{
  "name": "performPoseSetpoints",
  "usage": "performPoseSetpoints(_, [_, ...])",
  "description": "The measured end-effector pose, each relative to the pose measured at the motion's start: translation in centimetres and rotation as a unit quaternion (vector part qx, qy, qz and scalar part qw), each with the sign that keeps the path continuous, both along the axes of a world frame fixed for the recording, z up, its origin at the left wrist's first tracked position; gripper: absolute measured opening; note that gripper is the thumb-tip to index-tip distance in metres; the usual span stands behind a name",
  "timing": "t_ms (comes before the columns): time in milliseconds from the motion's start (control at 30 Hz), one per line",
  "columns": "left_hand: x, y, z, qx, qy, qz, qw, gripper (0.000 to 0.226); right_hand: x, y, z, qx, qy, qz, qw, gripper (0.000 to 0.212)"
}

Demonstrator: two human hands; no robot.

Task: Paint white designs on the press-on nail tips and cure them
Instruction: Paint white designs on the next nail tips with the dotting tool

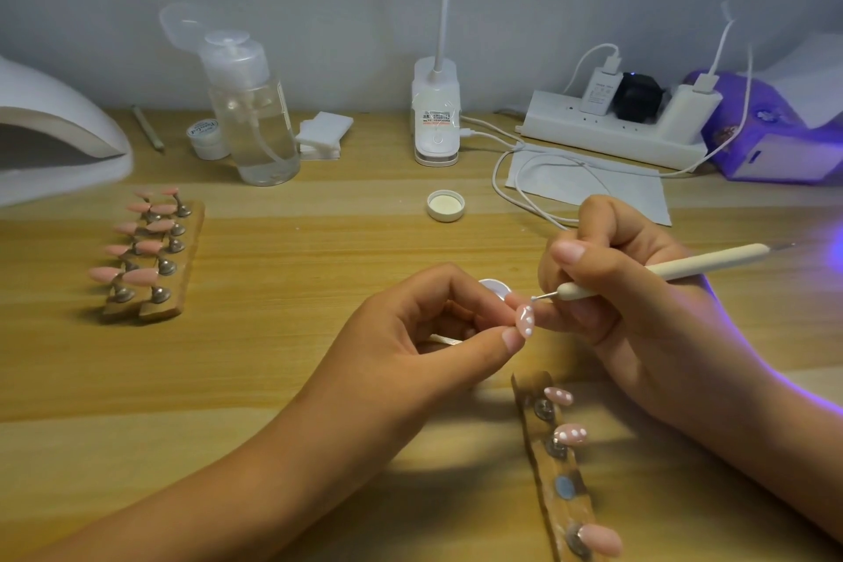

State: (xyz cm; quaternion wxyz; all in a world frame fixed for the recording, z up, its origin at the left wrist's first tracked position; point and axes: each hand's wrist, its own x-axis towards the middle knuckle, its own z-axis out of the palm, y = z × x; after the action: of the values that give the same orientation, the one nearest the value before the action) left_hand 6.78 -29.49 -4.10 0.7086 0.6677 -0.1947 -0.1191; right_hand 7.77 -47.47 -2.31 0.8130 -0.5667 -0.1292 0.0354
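Observation:
My left hand (424, 329) pinches a pink nail tip (524, 321) between thumb and fingers; the tip carries white dots. My right hand (629, 287) grips a white dotting tool (661, 272), whose metal point sits at the tip's upper end. Behind my left fingers, a small pot of white paint (495, 287) is partly hidden. Near the front, a wooden holder strip (559, 475) carries two dotted pink tips (570, 433) and one plain pink tip (602, 539). At the left, another wooden holder (189, 251) bears several plain pink tips (141, 275).
A white curing lamp (50, 128) stands at the far left. A pump bottle (255, 114), small jar (207, 139), cotton pads (321, 135), desk-lamp base (435, 114) and power strip (611, 130) line the back. A loose cap (445, 205) and cables (524, 178) lie mid-table. Purple light glows at right.

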Motion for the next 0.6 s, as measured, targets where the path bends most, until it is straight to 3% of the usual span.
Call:
performPoseSetpoints(267, [0.04, -0.01, -0.08, -0.006, -0.004, -0.003, 1.000, 0.006, -0.03, -0.24, 0.05, -0.016, -0.024, 0.022, 0.999, 0.032])
performPoseSetpoints(600, [-0.03, -0.09, 0.10, -0.007, -0.003, -0.002, 1.000, 0.007, 0.03, -0.26, -0.22, -0.030, -0.048, 0.028, 0.998, 0.022])
